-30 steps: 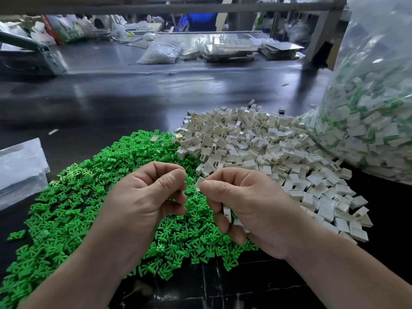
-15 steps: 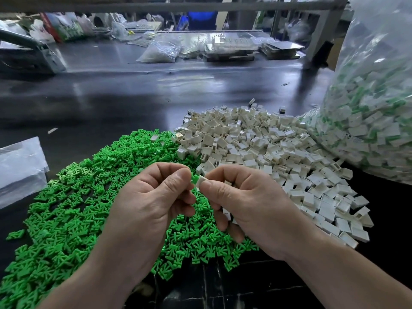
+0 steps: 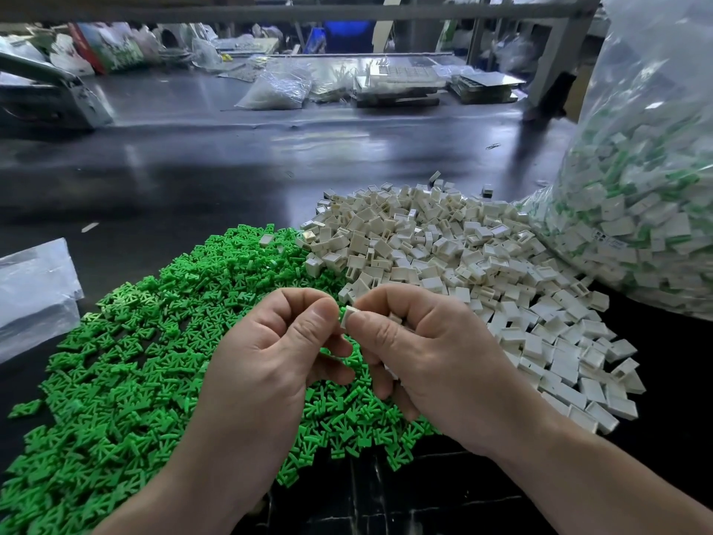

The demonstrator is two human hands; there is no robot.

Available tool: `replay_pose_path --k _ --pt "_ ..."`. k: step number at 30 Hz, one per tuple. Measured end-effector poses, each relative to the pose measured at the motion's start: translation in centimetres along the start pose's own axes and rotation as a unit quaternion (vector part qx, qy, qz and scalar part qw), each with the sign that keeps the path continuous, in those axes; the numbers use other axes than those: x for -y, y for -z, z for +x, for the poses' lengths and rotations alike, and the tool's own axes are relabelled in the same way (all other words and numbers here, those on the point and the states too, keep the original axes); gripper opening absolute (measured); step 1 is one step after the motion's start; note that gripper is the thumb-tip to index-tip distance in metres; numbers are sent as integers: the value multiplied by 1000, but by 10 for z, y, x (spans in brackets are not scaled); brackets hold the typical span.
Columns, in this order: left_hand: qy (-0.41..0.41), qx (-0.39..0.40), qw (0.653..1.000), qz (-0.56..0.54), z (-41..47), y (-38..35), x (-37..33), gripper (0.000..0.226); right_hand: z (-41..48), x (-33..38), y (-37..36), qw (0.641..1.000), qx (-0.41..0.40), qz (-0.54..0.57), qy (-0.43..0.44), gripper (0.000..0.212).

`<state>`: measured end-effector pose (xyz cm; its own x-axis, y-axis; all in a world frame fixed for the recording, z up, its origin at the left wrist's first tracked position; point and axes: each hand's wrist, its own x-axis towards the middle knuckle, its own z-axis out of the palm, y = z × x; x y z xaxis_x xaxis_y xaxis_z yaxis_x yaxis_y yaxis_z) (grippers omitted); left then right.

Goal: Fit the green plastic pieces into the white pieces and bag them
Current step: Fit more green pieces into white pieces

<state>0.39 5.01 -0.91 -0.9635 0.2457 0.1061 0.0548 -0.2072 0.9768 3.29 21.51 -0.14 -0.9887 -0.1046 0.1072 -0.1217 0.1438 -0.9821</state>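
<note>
In the lower middle of the frame the left hand and the right hand meet fingertip to fingertip above a dark glossy worktable. The left thumb and forefinger are pressed together on a small green plastic piece, of which only a sliver shows at the fingertips; the other left fingers are curled into the palm. The right thumb and forefinger pinch a small white square plastic piece, which touches the green one where the two hands meet. The remaining right fingers are curled under, and a bit of white shows beneath them, though whether they hold anything cannot be told. Under and to the left of the hands spreads a wide heap of loose bright green plastic pieces, filling the lower left of the frame. Adjoining it, from the centre toward the right, lies a heap of loose white box-shaped plastic pieces, with one stray white piece lying on the green heap near its upper edge. At the right edge stands a large clear plastic bag packed with white pieces showing green, its base touching the white heap. A crumpled clear plastic sheet lies at the left edge.
</note>
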Motion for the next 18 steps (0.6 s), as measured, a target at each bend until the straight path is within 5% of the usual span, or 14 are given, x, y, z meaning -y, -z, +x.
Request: replay_pose_path --k 5,18 --pt "24 1 996 -88 -3 -10 0 11 0 2 -5 999 -12 39 0 15" --pt "88 60 994 -23 3 4 -7 12 2 4 6 996 38 -73 -31 17"
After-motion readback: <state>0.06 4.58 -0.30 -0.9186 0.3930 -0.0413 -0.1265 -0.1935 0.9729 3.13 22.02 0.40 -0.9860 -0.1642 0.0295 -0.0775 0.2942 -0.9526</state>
